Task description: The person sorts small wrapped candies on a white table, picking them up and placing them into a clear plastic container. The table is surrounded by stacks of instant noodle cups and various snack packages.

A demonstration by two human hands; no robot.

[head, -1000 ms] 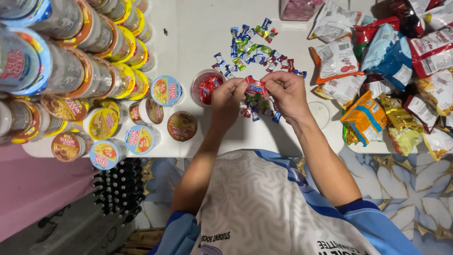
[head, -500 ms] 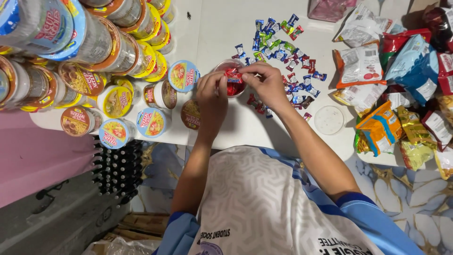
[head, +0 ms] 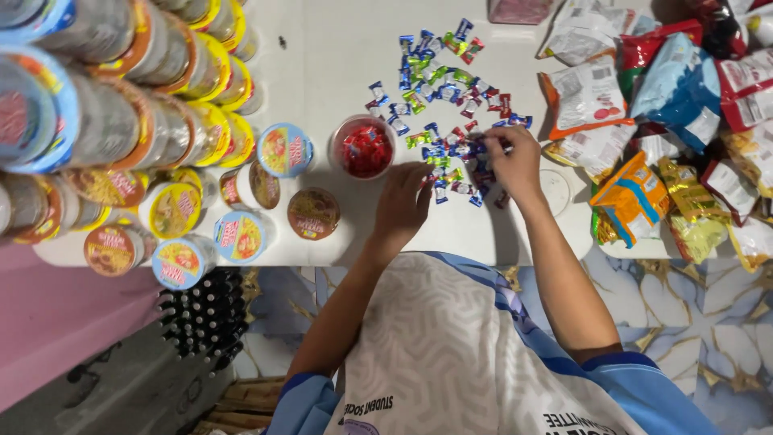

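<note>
Right hand [head: 514, 163] rests palm-down on the scattered pile of wrapped candies [head: 451, 105], with its fingers curled into the blue and red pieces at the near edge of the pile; whether a candy is pinched between the fingertips cannot be determined from this view. Left hand [head: 405, 201] lies on the white desk [head: 338, 72] with fingers loosely extended and nothing gripped, its fingertips just beside the small clear cup [head: 364, 147]. That cup stands upright to the left of the candy pile and contains red wrapped candies. The candies in the pile are mixed in colour: blue, green, red and silver wrappers spread across the middle of the desk, reaching from the right hand toward the far edge. Left of the cup, several round noodle cups [head: 283, 150] stand or lie on the desk, and behind them taller stacks of similar cups [head: 121, 121] lean in rows along the left side. On the right side of the desk lies a heap of snack packets [head: 644, 121] in orange, blue, red and yellow. A flat round clear lid [head: 555, 191] lies just to the right of the right wrist.
</note>
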